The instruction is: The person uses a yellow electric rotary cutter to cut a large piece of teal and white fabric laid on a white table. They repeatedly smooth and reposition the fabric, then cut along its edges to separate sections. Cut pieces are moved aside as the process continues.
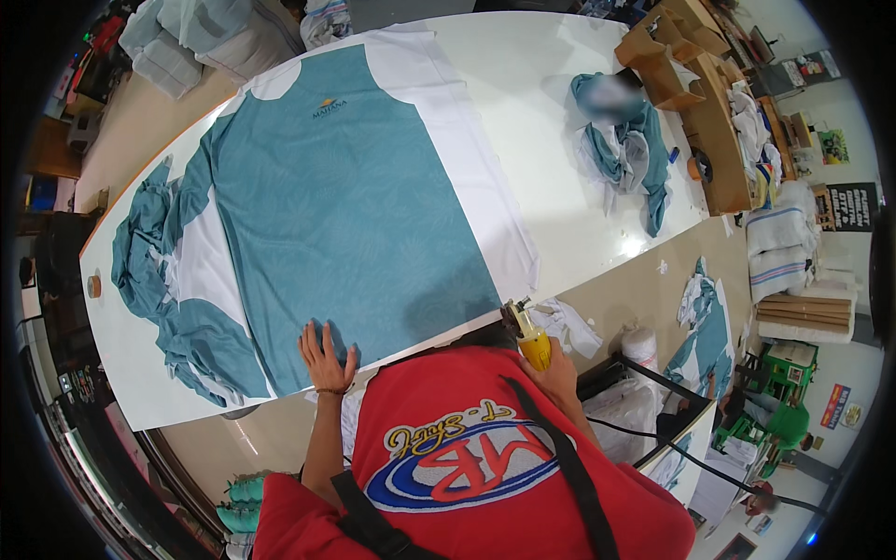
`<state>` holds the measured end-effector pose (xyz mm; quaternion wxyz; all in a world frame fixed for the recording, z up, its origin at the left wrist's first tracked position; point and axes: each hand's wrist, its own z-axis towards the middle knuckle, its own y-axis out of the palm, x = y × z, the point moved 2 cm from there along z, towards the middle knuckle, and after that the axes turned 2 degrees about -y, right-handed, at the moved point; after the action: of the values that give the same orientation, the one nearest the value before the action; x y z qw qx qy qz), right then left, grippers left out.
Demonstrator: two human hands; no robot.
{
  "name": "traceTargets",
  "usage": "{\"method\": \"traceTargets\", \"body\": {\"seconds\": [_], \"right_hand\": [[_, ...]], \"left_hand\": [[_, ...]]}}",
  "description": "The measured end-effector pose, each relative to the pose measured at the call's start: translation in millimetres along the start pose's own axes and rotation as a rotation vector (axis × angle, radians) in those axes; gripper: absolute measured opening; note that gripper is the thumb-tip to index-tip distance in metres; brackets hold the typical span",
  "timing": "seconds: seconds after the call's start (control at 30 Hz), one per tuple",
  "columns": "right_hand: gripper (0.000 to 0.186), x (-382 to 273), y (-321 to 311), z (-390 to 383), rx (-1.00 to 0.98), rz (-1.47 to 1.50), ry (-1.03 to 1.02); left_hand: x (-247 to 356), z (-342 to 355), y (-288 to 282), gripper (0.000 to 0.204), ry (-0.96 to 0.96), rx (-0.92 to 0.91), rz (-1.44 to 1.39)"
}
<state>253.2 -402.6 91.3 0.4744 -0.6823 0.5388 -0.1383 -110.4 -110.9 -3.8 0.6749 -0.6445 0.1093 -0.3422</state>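
Observation:
A large teal printed fabric panel (345, 215), shaped like a shirt body with a white border, lies spread over the white table (532, 121). My left hand (327, 362) rests on its near edge, fingers spread and pressed lightly down. In my right hand (560, 373) is a yellow handheld electric fabric cutter (532, 341). The cutter's metal head is at the table's near edge, by the panel's near right corner; whether the blade touches cloth I cannot tell. Left of the panel sits a crumpled heap of teal and white fabric (145, 243).
Teal and white scraps (621, 149) lie at the table's right, beside a cardboard box (723, 140). A tape roll (93, 286) sits at the left edge. A black cord (681, 453) trails right. Cut fabric (700, 331) lies on the floor; a person in green (789, 425) is at far right.

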Motion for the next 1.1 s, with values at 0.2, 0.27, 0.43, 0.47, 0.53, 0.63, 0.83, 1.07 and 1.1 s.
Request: {"method": "traceTargets", "body": {"seconds": [0.2,0.27,0.43,0.47,0.53,0.63,0.83,1.07,1.1], "right_hand": [[0.066,-9,2,8,0.024,0.021,-0.024],[0.065,-9,2,9,0.025,0.022,-0.027],[0.069,-9,3,15,-0.015,0.005,-0.002],[0.069,-9,2,16,-0.016,0.000,0.000],[0.068,-11,1,18,-0.020,-0.009,0.002],[0.067,-16,0,22,-0.014,-0.020,0.005],[0.061,-29,-5,36,0.014,0.005,-0.047],[0.061,-52,-8,58,0.006,-0.036,-0.023],[0.060,-56,-9,63,0.000,-0.042,-0.023]], "left_hand": [[-1,-1,0,0.073,-0.006,-0.001,0.009],[-1,0,1,0.074,-0.006,-0.004,0.010],[-2,-2,2,0.073,-0.021,-0.002,0.002],[-2,-1,2,0.073,-0.022,0.000,-0.001],[-1,0,2,0.073,-0.024,0.016,0.000],[-2,-1,2,0.073,-0.024,0.020,0.004],[-3,-2,4,0.073,-0.033,0.035,0.007],[0,1,-1,0.074,-0.045,0.014,-0.009],[-1,0,0,0.074,-0.051,0.011,-0.015]]}}
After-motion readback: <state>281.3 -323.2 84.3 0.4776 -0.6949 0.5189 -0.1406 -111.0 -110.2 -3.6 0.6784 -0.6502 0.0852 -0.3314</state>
